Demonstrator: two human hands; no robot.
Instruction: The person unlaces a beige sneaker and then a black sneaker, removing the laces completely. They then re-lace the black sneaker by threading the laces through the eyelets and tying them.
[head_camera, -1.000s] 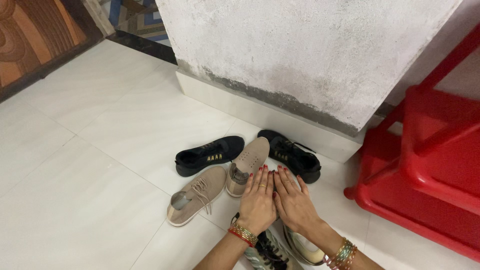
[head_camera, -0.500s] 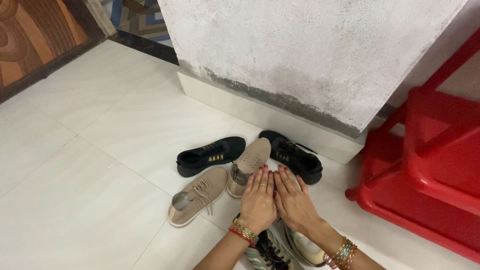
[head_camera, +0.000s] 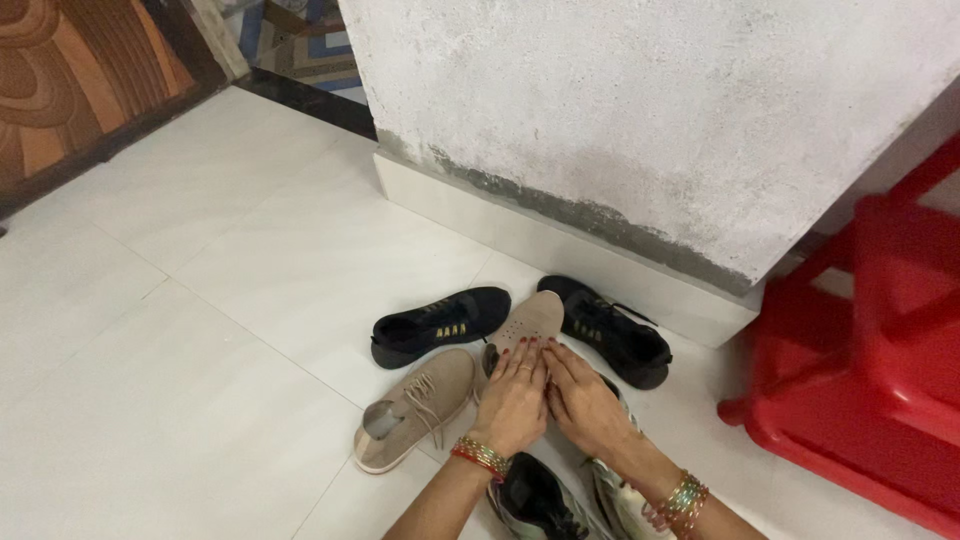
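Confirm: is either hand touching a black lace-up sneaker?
No. Left hand and right hand rest on the overturned beige sneaker; both black sneakers lie apart.

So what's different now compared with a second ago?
The left hand and right hand have drawn a little closer to the person and curled, and now press on the heel end of the overturned beige shoe. The view has shifted, so everything sits slightly further right. Nothing was picked up or let go. The two black shoes, the upright beige shoe and the red stool lie as before.
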